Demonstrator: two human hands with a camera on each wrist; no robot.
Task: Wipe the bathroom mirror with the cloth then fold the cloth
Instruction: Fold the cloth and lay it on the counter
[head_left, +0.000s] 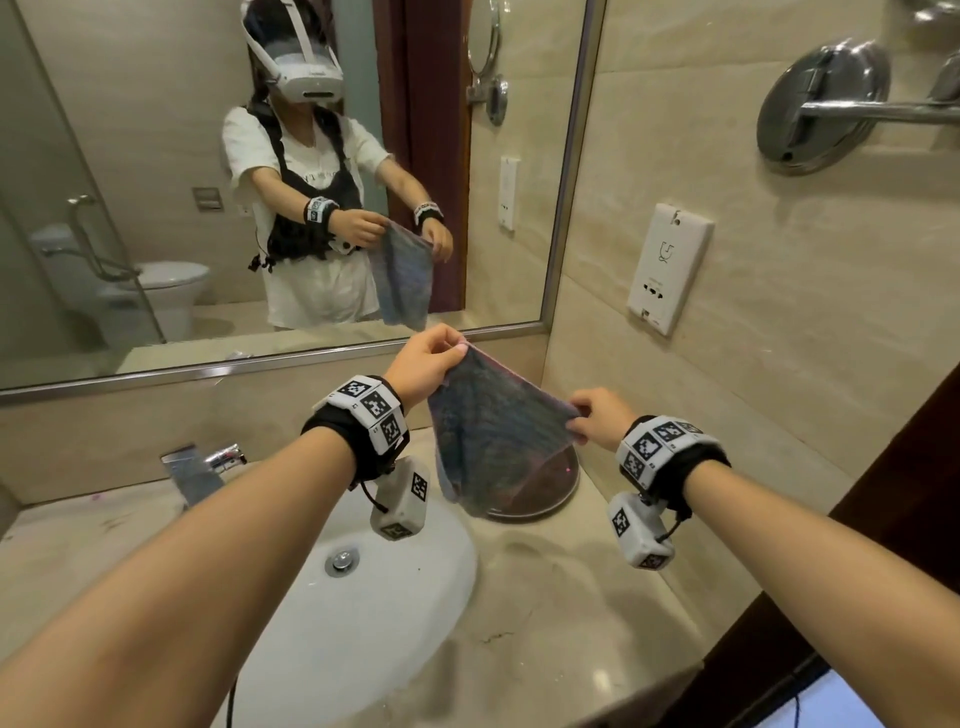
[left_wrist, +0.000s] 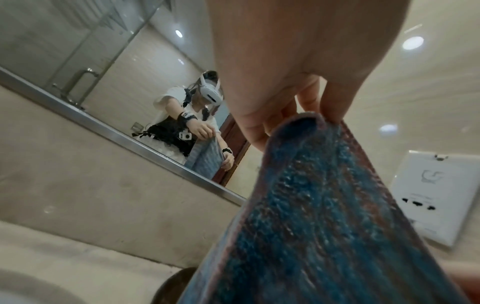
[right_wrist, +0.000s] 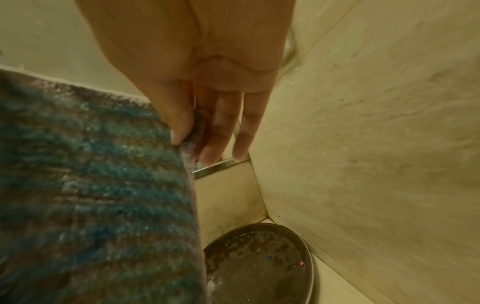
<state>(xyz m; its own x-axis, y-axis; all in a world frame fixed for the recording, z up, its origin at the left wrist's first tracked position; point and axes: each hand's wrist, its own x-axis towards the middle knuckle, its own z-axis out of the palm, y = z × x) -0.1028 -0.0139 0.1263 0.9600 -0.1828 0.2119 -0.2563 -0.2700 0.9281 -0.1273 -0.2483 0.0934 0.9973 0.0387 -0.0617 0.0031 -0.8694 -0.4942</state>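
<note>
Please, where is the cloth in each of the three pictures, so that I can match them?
Head: the cloth hangs at centre, between left hand and right hand, each pinching a top corner.
Left wrist: fills the lower right, from the fingers downward.
Right wrist: fills the lower left, below the thumb.
Shared landmark: the dark round dish under the cloth, seen in all three.

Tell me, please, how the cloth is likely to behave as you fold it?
Probably floppy: the cloth sags between the corners that the left hand and right hand pinch. Likely light, since fingertips alone carry it. Its fuzzy weave suggests it won't slip.
</note>
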